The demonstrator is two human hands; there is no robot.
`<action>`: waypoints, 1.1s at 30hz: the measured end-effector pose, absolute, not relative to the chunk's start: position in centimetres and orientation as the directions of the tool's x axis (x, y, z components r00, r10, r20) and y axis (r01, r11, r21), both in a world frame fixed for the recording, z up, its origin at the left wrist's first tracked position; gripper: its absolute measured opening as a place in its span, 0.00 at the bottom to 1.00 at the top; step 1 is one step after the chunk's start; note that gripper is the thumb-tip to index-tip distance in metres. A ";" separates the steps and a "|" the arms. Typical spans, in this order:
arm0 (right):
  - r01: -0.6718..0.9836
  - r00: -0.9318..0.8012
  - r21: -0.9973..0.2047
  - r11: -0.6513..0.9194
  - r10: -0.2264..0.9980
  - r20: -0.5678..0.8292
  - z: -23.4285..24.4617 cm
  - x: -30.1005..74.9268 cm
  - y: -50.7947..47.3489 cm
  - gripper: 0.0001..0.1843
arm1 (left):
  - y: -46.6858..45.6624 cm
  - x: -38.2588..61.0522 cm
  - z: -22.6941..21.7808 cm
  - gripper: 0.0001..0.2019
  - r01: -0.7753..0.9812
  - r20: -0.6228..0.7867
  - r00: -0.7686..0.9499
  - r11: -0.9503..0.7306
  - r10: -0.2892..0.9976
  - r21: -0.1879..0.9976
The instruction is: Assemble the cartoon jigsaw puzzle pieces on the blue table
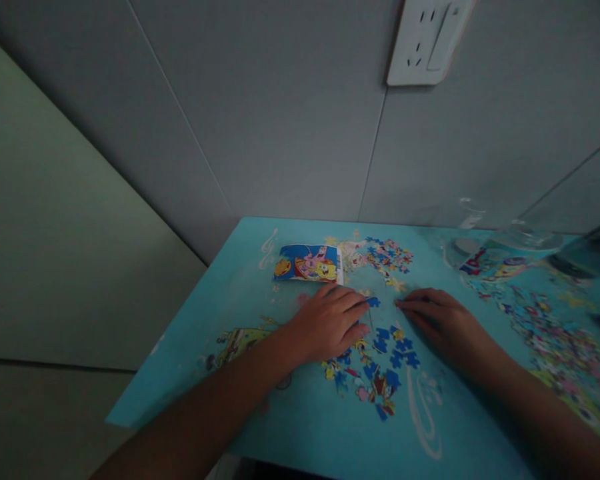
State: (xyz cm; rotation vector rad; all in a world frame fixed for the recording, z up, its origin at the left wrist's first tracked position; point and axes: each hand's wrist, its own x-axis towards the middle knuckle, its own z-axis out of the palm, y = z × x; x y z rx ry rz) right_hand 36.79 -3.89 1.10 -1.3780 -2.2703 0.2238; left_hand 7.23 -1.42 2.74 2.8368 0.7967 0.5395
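My left hand [333,321] lies over the table with fingers stretched out and the thumb apart from them. Its fingertips reach a blue puzzle piece [373,302], and more blue shows under the palm. My right hand [437,319] is a short way to the right, thumb and fingers pinched together low over the table. What the pinch holds, if anything, is too small to make out. Between and below the hands lie loose blue puzzle pieces [396,345] and a group of mixed-colour puzzle pieces [375,387]. A picture card [307,263] with cartoon figures lies beyond my left hand.
A heap of puzzle pieces [389,255] sits at the back of the turquoise table [195,393]. Many more pieces [555,333] spread on the right, beside a clear container [510,257] with a printed label. A grey wall [300,133] with a socket [427,40] stands behind.
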 end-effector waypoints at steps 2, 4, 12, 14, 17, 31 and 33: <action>0.794 -0.387 -0.366 0.484 0.868 0.310 1.1 36.8 -3.8 0.15 | -1.5 7.2 2.9 0.21 0.470 0.300 0.798 -0.852 0.522 0.230; 0.798 -0.387 -0.358 0.485 0.867 0.313 1.0 36.9 -3.8 0.15 | -1.5 7.2 2.9 0.21 0.465 0.300 0.802 -0.855 0.517 0.229; 0.804 -0.389 -0.351 0.480 0.871 0.301 0.5 37.5 -3.6 0.15 | -1.6 7.0 2.5 0.21 0.458 0.309 0.804 -0.861 0.508 0.221; 0.807 -0.381 -0.354 0.472 0.875 0.299 0.5 37.4 -3.6 0.15 | -1.6 7.0 2.6 0.21 0.453 0.319 0.804 -0.864 0.502 0.219; 0.811 -0.367 -0.368 0.456 0.885 0.287 0.8 37.3 -3.7 0.15 | -1.8 6.7 3.2 0.21 0.451 0.339 0.799 -0.868 0.496 0.207; 0.790 -0.308 -0.468 0.396 0.917 0.255 2.2 36.4 -4.3 0.14 | -2.5 5.9 3.1 0.26 0.795 0.308 0.540 -0.595 0.783 0.120; 0.794 -0.291 -0.473 0.382 0.922 0.255 2.4 36.4 -4.3 0.14 | -2.3 5.8 2.7 0.26 0.791 0.296 0.551 -0.601 0.780 0.112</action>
